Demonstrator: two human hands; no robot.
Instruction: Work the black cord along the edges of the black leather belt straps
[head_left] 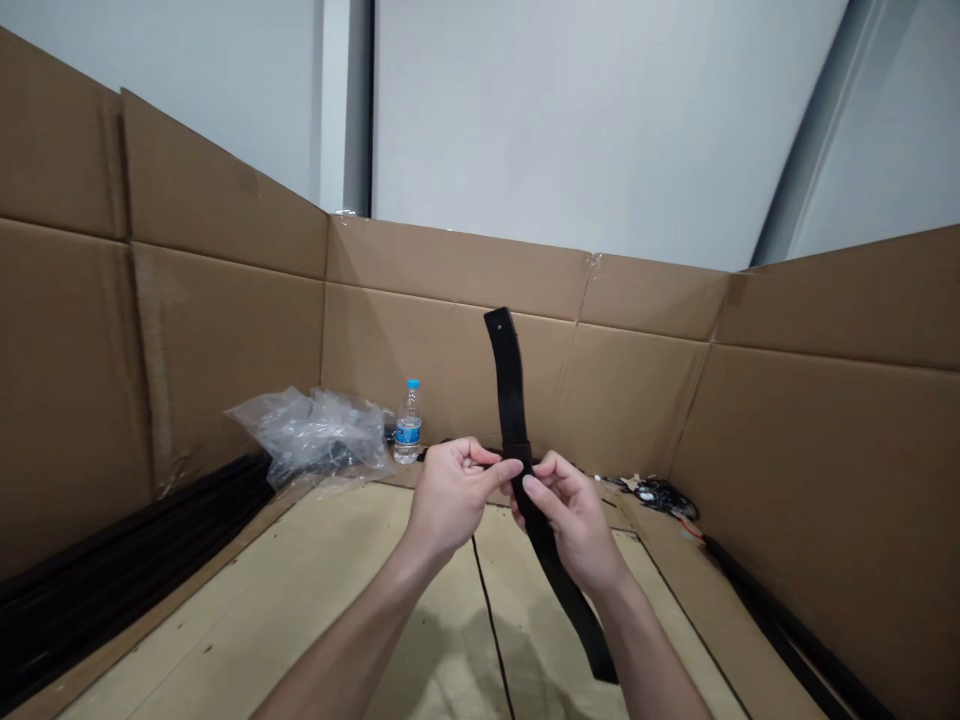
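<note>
A black strap, wide and flat like a belt, is held up in front of me. Its upper end stands upright and has a small light dot near the tip; the lower part curves down to the right, past my right wrist. A band or loop crosses the strap just above my fingers. My left hand pinches the strap at this band from the left, thumb in front. From the other side, my right hand grips it slightly lower between thumb and fingers. Some fingertips are hidden behind the strap.
Cardboard walls surround a pale board. At the back left are clear plastic bags and a water bottle. Long black strips line the left side. A cable bundle and black rods lie right.
</note>
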